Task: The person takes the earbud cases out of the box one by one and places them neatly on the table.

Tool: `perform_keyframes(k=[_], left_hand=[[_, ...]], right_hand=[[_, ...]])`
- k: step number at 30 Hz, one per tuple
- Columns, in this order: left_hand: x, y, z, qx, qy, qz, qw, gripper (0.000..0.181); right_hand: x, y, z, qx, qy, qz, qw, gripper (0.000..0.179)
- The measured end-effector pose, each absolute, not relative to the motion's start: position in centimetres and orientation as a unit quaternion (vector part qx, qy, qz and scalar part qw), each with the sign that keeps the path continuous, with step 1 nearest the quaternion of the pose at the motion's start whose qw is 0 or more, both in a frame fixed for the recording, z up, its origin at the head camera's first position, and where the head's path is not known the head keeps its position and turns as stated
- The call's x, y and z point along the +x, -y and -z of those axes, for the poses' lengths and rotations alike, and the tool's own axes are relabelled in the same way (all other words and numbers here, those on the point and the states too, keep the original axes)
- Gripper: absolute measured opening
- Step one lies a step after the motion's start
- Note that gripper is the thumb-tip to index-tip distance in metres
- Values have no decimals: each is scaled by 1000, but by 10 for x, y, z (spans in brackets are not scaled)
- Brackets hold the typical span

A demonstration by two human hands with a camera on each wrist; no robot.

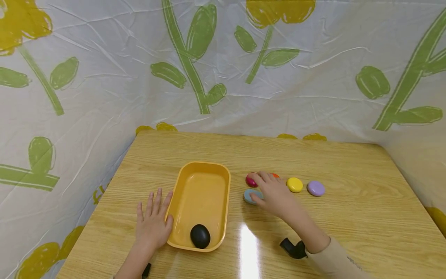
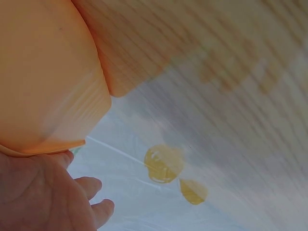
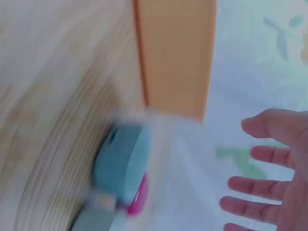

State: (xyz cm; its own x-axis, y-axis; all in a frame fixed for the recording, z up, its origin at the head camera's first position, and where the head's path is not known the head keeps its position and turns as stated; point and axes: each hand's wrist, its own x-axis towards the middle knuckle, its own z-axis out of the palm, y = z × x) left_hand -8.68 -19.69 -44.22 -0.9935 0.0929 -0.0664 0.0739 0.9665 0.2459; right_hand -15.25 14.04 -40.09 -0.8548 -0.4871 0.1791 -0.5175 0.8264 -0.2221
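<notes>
My left hand (image 1: 153, 228) lies with fingers spread along the left side of a yellow-orange plastic tray (image 1: 203, 193), its thumb against the rim. A black, rounded oval piece (image 1: 200, 236) sits inside the tray at the near end. To the right of the tray, my right hand (image 1: 277, 195) hovers with extended fingers over a blue-grey rounded piece (image 1: 249, 196) and a shiny magenta one (image 1: 250, 180). Behind its fingers an orange piece (image 1: 275, 175) is mostly hidden. The right wrist view shows the fingers apart from the blue piece (image 3: 120, 163), with nothing held.
A yellow disc-like piece (image 1: 294, 185) and a lilac one (image 1: 316, 188) lie in a row to the right of my right hand. Wrist camera gear (image 1: 294, 248) is black, by the right sleeve. Flower-printed cloth (image 1: 223, 69) hangs behind and beside the wooden table (image 1: 362, 217).
</notes>
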Motion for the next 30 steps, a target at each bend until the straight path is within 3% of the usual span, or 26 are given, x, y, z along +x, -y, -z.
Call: perform_keyframes(k=[7, 18, 30], left_hand=[[-86, 197, 443, 43, -992, -114, 36, 57], [-84, 198, 446, 41, -993, -105, 36, 57], [-87, 197, 444, 44, -993, -108, 31, 57]], right_hand=[[-152, -92, 405, 357, 921, -127, 93, 49], [-146, -36, 415, 530, 848, -31, 5, 51], [-145, -6, 424, 603, 790, 64, -94, 67]])
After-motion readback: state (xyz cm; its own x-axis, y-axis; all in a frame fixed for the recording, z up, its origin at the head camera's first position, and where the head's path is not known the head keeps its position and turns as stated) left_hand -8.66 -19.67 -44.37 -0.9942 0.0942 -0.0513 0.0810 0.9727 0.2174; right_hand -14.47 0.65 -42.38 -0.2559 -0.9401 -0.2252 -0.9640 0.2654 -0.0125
